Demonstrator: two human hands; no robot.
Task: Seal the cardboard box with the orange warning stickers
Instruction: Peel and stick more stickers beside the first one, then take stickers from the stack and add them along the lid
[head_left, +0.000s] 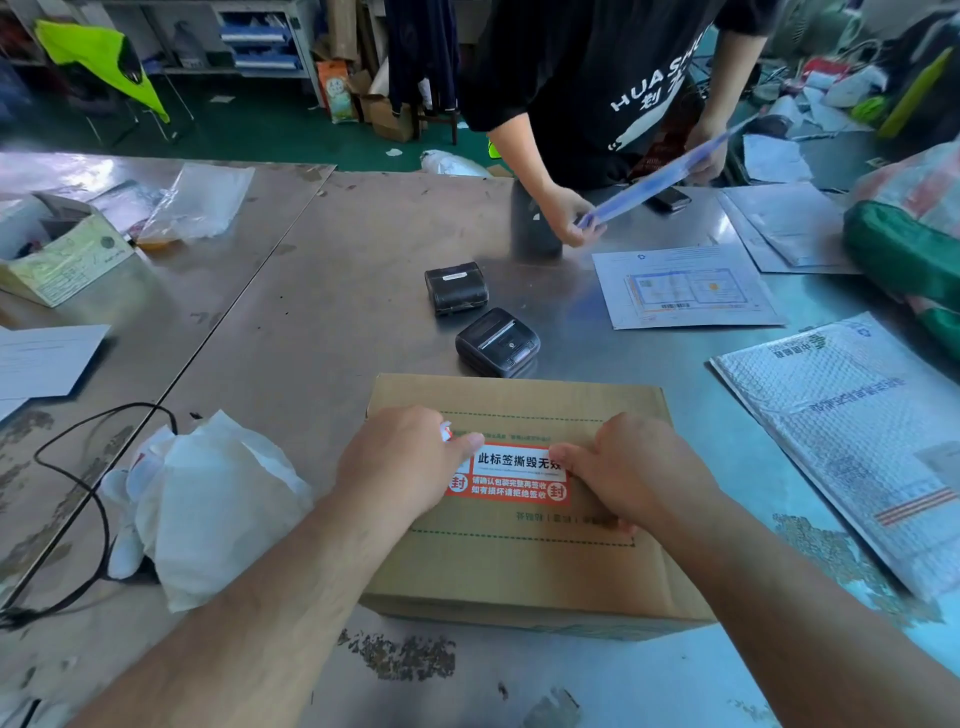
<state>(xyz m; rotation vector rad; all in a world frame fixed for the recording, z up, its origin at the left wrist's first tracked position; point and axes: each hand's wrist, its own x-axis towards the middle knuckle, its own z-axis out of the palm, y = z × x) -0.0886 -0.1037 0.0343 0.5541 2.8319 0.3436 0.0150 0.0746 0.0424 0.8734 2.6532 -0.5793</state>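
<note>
A closed cardboard box (524, 566) sits flat on the metal table (322, 312), directly under both hands. An orange warning sticker (511, 475) with a white panel of black characters lies across the middle of the box top, between the hands. The left hand (400, 465) rests palm-down on the sticker's left end, fingers curled, with a scrap of white paper (445, 431) pinched at its fingertips. The right hand (631, 467) presses on the sticker's right end, thumb on its edge, fingers folded under. A crumpled white plastic bag (208, 499) lies just left of the box; two black label printers (496, 343) sit beyond it.
</note>
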